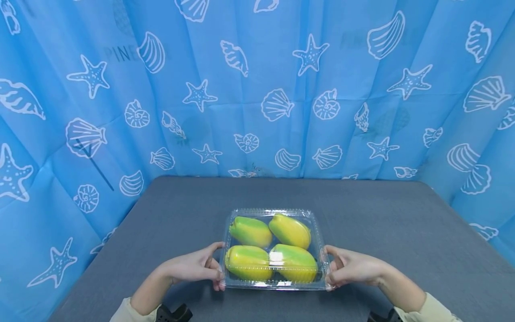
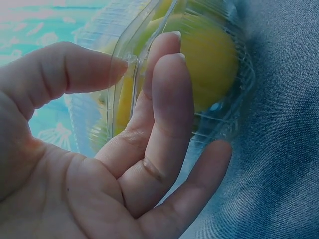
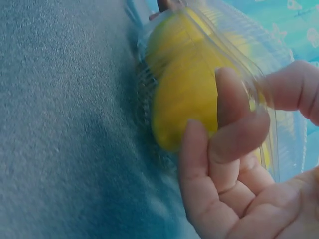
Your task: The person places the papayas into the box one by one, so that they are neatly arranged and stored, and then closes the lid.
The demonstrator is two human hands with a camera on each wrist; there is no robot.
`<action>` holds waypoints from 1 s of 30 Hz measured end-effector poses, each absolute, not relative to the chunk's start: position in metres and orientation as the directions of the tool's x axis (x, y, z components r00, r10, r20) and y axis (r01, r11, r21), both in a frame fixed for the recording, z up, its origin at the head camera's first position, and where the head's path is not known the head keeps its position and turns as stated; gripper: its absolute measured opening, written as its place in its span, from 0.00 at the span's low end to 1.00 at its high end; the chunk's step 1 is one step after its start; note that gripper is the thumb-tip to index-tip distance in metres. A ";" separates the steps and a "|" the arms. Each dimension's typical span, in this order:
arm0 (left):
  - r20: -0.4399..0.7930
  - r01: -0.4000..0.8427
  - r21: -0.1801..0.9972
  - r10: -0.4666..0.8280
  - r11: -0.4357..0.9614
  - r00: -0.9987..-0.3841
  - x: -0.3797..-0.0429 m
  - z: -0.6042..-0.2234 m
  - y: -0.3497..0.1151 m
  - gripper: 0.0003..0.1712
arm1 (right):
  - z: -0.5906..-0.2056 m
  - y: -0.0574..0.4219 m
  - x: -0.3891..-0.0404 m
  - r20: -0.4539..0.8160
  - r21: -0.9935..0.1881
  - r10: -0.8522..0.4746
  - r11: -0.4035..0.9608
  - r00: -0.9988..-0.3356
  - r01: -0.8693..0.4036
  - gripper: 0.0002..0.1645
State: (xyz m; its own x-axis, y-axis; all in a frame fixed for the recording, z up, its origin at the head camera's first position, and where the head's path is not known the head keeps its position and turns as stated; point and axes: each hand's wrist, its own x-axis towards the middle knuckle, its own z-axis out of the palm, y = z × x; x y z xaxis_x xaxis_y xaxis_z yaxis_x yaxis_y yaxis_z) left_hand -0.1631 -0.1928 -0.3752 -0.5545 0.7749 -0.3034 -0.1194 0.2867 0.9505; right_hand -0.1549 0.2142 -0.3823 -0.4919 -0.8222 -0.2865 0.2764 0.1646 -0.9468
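Note:
A clear plastic clamshell box (image 1: 277, 285) sits low over the near middle of the table, its lid down. Inside lie several yellow-green fruits (image 1: 289, 231) that look like mangoes, in two rows. At the box's left side, my left hand (image 1: 199, 266) pinches the rim between thumb and fingers. My right hand (image 1: 356, 268) grips the opposite rim the same way. In the left wrist view the thumb is over the flange (image 2: 119, 99), with fingers beneath it. A yellow fruit (image 3: 184, 94) shows through the wall in the right wrist view. Whether the base touches the table is unclear.
Grey cloth covers the table (image 1: 382, 214) around the box. Behind the table and along its sides hangs a blue curtain (image 1: 249, 116) printed with white shells and starfish. Dark straps (image 1: 173, 313) show at both wrists, beside pale sleeves.

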 end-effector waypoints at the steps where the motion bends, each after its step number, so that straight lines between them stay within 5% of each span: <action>1: -0.305 -0.122 0.950 0.773 0.288 -0.556 -0.163 -0.375 -0.193 0.47 | -0.383 0.214 -0.155 -0.290 -0.947 -0.815 0.170 -0.501 0.272 0.50; 5: -0.317 -0.133 0.946 0.764 0.295 -0.562 -0.162 -0.374 -0.192 0.48 | -0.385 0.212 -0.154 -0.300 -0.947 -0.795 0.185 -0.527 0.261 0.60; 30: -0.321 -0.183 0.947 0.753 0.263 -0.574 -0.166 -0.381 -0.190 0.52 | -0.379 0.210 -0.155 -0.318 -0.940 -0.782 0.184 -0.536 0.288 0.56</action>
